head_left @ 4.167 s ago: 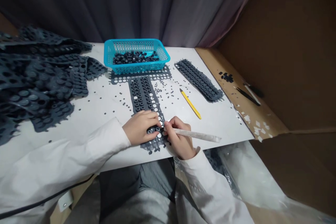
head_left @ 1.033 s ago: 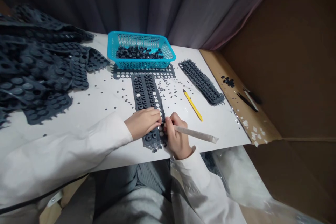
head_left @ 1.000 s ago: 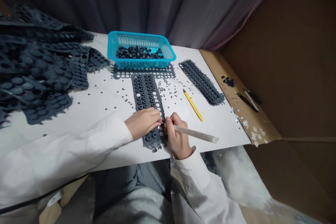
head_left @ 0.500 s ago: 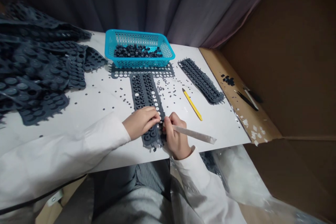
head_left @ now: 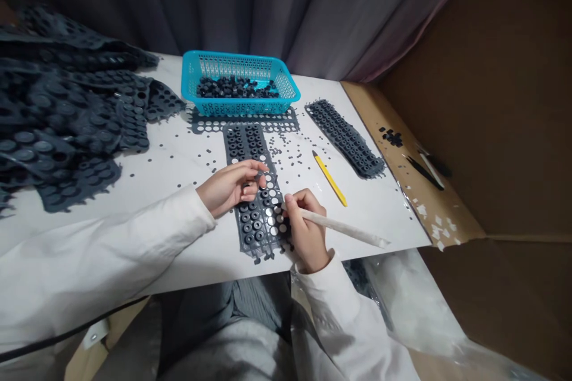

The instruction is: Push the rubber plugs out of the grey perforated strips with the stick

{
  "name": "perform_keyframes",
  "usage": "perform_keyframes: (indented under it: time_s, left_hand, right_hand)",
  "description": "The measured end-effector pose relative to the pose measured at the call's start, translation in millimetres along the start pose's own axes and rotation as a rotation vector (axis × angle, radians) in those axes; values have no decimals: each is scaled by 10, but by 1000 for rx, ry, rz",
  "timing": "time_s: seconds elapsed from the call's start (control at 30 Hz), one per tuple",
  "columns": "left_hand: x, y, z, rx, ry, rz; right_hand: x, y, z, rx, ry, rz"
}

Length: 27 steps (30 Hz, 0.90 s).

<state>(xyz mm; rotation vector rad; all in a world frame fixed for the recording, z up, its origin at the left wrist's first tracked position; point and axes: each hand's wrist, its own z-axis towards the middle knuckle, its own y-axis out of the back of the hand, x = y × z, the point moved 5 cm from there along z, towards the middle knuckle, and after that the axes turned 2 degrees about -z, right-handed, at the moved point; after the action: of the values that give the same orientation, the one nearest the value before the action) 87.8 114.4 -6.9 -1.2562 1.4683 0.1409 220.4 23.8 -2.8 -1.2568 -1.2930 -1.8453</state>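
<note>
A dark grey rubber sheet [head_left: 249, 232] with rows of ring-shaped rubber pieces and round white openings lies lengthwise before me. My left hand [head_left: 232, 186] hovers over its middle, fingers loosely bent and apart, with nothing plain to see between them. At the sheet's right edge my right hand [head_left: 307, 226] is closed around a slim white stick-like tool [head_left: 346, 228], held like a pen. The tool's tip is near the openings, partly hidden by my fingers. Behind, a blue plastic basket [head_left: 241, 108] with small black pieces stands on another perforated sheet [head_left: 210, 126].
A yellow pencil-shaped tool [head_left: 329, 178] and a second ringed sheet [head_left: 344, 140] lie to the right. Tweezers [head_left: 424, 171], black bits [head_left: 393, 138] and white scraps [head_left: 437, 227] rest on brown cardboard. Dark rubber sheets [head_left: 67, 125] are heaped left. Small grey discs dot the white table [head_left: 179, 262].
My left hand has lifted off the sheet and moved up, its fingers opening. The lower rings and openings now show. My right hand has shifted slightly right with the white tool.
</note>
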Motion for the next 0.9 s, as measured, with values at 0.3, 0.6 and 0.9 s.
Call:
perform_keyframes:
  time_s: [0.3,0.6,0.9]
  left_hand:
    - [101,-40,-9,108,160,-109]
    - [-2,-64,-13,91,71,-34]
    - [-194,-176,-67,238,-532,1328]
  right_hand:
    - [-5,-10,18,8,-2,13]
    - [-24,-15,26,10,-12,-24]
    - [-11,-42,38,56,9,-44]
